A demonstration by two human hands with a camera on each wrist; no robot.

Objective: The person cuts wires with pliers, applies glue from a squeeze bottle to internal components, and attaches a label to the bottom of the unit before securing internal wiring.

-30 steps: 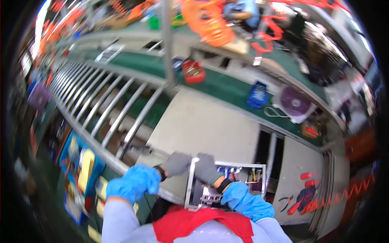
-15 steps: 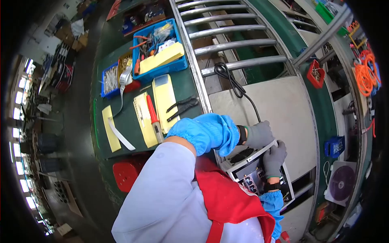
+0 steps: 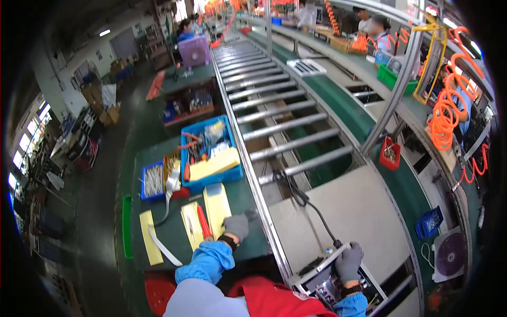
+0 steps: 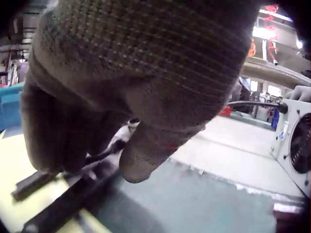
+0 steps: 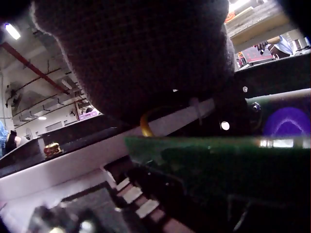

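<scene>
My gloved left hand [image 3: 236, 227] reaches down over the side table. In the left wrist view its fingers and thumb hang apart over a tool with two black handles [image 4: 60, 204], the fingertips right at the handles. The tool's far end is hidden behind the hand. My gloved right hand [image 3: 348, 262] grips the upper edge of an open metal case [image 3: 371, 276], which stands tilted at the conveyor's near side. A fan [image 4: 302, 143] sits in the case's end wall. A black power cord [image 3: 318, 212] runs from the case's corner across the pale board.
Yellow paper strips [image 3: 215, 203] and a red-handled cutter [image 3: 203, 221] lie beside my left hand. Behind them stand a blue bin [image 3: 232, 174] of tools and a smaller blue box [image 3: 153, 179]. Metal rollers [image 3: 296, 127] stretch ahead; a red parts box [image 3: 390, 153] is beyond.
My left hand has left the corner of the case and moved left to the black-handled tool. The right hand stays on the case. The head view has swung left and up.
</scene>
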